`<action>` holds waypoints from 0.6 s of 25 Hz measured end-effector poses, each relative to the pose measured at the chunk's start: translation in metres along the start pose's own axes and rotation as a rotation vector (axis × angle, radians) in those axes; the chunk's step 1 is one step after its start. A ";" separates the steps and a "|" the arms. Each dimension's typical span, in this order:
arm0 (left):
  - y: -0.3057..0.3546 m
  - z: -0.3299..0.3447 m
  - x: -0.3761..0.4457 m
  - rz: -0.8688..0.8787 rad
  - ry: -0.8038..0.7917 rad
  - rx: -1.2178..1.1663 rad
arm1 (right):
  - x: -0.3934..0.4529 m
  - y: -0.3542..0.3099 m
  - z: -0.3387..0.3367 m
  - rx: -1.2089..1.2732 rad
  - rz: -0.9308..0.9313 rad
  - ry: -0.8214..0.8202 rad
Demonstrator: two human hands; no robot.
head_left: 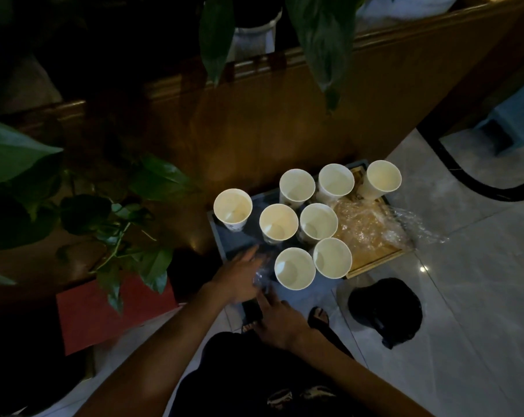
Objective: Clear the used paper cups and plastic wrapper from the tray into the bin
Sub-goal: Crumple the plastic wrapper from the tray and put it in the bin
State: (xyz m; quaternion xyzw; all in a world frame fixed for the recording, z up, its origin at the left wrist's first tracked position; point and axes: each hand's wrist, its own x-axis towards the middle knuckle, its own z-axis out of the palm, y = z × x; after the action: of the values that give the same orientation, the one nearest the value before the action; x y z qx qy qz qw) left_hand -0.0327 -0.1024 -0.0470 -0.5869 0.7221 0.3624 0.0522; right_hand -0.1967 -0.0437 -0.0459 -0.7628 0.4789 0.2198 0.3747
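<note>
Both forearms enter from the bottom of the frame and reach up toward the tray (224, 251), which sits on the floor at centre frame, low enough that the person must bend over it. At far left, leaves (14, 152) hang in the dim light beside a red box (104, 311).

Next comes the left hand (239, 279), spread flat with fingers wide at the tray's near left corner. It lies on a bit of clear film (262, 273), probably pinning it or gathering it up; it grips nothing that I can make out. Just right of it and lower, the right hand (280, 322) is open too, one finger pointing up toward the same film, and holds nothing.

Eight cups (278, 221) stand upright and empty across the tray, mouths up, packed close so they could be stacked. Right of them, the wrapper (372, 227) lies crumpled over the tray's wooden right half and spills past its edge onto the tiles.

At lower right sits a dark round shape (385, 311), likely the bin with a black liner, kept near the tray for short drops. Nothing has gone in yet, as far as I can judge.
</note>
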 end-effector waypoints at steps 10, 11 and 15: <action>0.010 0.039 -0.016 -0.110 0.038 0.304 | 0.017 0.023 0.024 -0.098 -0.057 -0.076; 0.013 0.042 -0.018 -0.129 0.062 0.318 | 0.016 0.024 0.025 -0.077 -0.045 -0.057; 0.023 0.048 -0.023 -0.222 0.095 0.306 | 0.013 0.028 0.032 0.014 -0.021 0.018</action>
State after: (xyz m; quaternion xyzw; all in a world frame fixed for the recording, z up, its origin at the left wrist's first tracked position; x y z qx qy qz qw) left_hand -0.0631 -0.0545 -0.0602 -0.6648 0.7011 0.2124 0.1461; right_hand -0.2151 -0.0335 -0.0847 -0.7673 0.4756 0.2056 0.3778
